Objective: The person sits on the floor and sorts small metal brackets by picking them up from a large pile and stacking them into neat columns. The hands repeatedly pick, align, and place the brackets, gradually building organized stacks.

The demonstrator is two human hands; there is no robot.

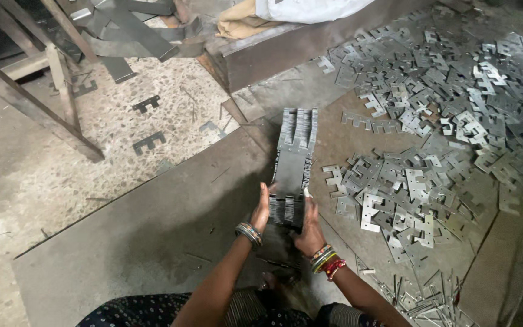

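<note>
On grey floor sheet | left hand and right hand clasp near end of long stack of metal plates, fingers curled round both sides, keeping edges aligned | loose plates heaped at right

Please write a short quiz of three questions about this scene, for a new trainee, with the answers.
1. True or false: both hands press on the near end of the long stack of metal plates.
2. Where does the large loose pile of plates lie: A) left of the stack, B) right of the stack, C) on the wooden frame?
3. What is worn on both wrists?

Key:
1. True: the left hand and the right hand clasp it from either side.
2. B.
3. Bangles.
</note>
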